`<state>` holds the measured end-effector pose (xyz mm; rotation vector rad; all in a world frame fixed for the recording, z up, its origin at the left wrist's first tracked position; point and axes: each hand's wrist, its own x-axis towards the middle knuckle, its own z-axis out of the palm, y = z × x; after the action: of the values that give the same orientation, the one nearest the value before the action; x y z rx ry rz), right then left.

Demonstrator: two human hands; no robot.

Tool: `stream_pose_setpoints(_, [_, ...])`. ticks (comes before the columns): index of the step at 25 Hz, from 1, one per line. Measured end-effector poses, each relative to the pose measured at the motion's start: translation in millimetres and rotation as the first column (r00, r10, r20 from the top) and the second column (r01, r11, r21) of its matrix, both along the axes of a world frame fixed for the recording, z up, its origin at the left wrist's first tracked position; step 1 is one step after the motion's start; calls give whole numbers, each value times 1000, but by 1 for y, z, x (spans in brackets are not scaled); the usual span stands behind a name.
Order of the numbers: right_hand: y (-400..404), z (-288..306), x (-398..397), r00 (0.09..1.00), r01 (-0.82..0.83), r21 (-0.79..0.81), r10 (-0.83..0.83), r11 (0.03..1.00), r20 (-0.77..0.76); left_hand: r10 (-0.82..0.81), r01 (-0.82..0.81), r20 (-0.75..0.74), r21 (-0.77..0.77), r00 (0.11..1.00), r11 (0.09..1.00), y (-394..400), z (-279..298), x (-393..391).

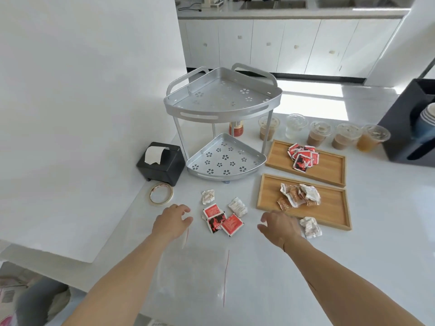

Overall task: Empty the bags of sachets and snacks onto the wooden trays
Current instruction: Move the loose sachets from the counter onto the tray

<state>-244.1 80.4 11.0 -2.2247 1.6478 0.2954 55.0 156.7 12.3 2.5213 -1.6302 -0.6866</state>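
Three red sachets (221, 220) and two crumpled white packets (237, 206) lie loose on the white counter between my hands. My left hand (173, 221) hovers just left of them, fingers apart and holding nothing. My right hand (280, 225) is open to their right, near the front tray's corner. The near wooden tray (334, 215) holds brown and white packets (299, 195). The far wooden tray (329, 169) holds red sachets (303, 156). A white packet (310, 227) rests on the near tray's front edge. Clear zip bags (200, 271) lie flat under my forearms.
A two-tier metal corner rack (223, 114) stands behind the loose sachets. A black tissue box (162, 163) and a tape roll (161, 193) sit at the left. Several lidded drink cups (320, 134) line the back, with a black dispenser (409, 123) at the right.
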Motion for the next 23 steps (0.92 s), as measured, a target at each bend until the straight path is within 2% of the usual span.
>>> stream_pose_setpoints(4, [-14, 6, -22, 983, -109, 62, 117, 992, -138, -80, 65, 47, 270, 996, 961, -20, 9, -14])
stream_pose_setpoints(6, [-21, 12, -20, 977, -142, 85, 154, 986, -149, -123, 95, 68, 320, 990, 943, -30, 13, -16])
stream_pose_setpoints(13, [-47, 13, 31, 969, -211, 73, 218, 975, -118, -269, 227, 103, 305, 958, 925, -80, 10, -15])
stream_pose_setpoints(18, [-62, -10, 70, 974, -202, 71, 209, 977, -92, -342, 311, 163, 186, 926, 932, -111, -7, -6])
stream_pose_setpoints(23, [-68, -34, 90, 989, -125, 23, 126, 992, -80, -359, 355, -5, 158, 933, 921, -124, -31, -1])
